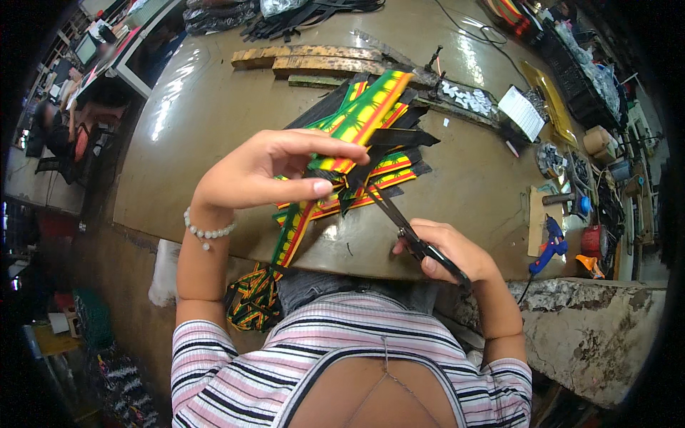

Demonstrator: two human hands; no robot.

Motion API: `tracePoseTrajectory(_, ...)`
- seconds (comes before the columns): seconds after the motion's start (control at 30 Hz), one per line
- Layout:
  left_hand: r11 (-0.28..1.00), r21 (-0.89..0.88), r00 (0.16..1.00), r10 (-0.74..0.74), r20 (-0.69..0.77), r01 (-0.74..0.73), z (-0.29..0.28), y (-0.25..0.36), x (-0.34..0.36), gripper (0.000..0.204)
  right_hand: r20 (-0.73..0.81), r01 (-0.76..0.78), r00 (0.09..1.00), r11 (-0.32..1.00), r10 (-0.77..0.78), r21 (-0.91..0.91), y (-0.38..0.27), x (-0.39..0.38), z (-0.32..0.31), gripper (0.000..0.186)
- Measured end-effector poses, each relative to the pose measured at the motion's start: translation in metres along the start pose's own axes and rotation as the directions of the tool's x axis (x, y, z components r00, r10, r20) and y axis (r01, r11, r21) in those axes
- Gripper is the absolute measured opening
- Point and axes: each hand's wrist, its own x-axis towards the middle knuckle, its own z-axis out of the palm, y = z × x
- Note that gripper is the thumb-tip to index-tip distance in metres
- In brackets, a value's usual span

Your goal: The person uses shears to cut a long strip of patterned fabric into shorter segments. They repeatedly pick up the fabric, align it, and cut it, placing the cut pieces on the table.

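My left hand [260, 167] is closed on a green, yellow and red patterned strap [373, 114], its thumb and fingers at the strap's near end. A black strip shows just beyond the fingertips. In my right hand [457, 250] is a pair of dark scissors [405, 232], its blades pointing up and left toward the strap near the left fingertips. Whether the blades touch the strap I cannot tell. Under and behind lie several more patterned straps [389, 165] with black pieces in a loose heap. A strap length [291, 239] runs down to a bunched coil [253, 296] at the table's near edge.
Wooden bars [314, 60] lie across the table [193, 143] beyond the heap. White small pieces [467, 96] and a paper sheet [521, 113] sit at the far right. Nearer right are a blue glue gun [549, 246] and a hammer [559, 199]. Another person [57, 128] sits far left.
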Motion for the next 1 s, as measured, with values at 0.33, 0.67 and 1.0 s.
tracePoseTrajectory(0.33, 0.994, -0.078, 0.944, -0.051, 0.327, 0.08, 0.0, -0.029, 0.004, 0.05, 0.272, -0.02, 0.961, 0.992, 0.053, -0.121, -0.009, 0.015, -0.01, 0.054)
tracePoseTrajectory(0.67, 0.964, -0.176, 0.942, -0.141, 0.305, 0.201, 0.002, -0.028, 0.002, 0.055, 0.286, -0.112, 0.948, 0.988, 0.139, -0.109, -0.01, 0.003, -0.009, 0.063)
tracePoseTrajectory(1.0, 0.967, -0.11, 0.892, -0.163, 0.422, 0.229, 0.014, -0.042, 0.023, 0.054, 0.203, -0.04, 0.977, 0.991, 0.066, -0.128, -0.009, 0.001, -0.011, 0.068)
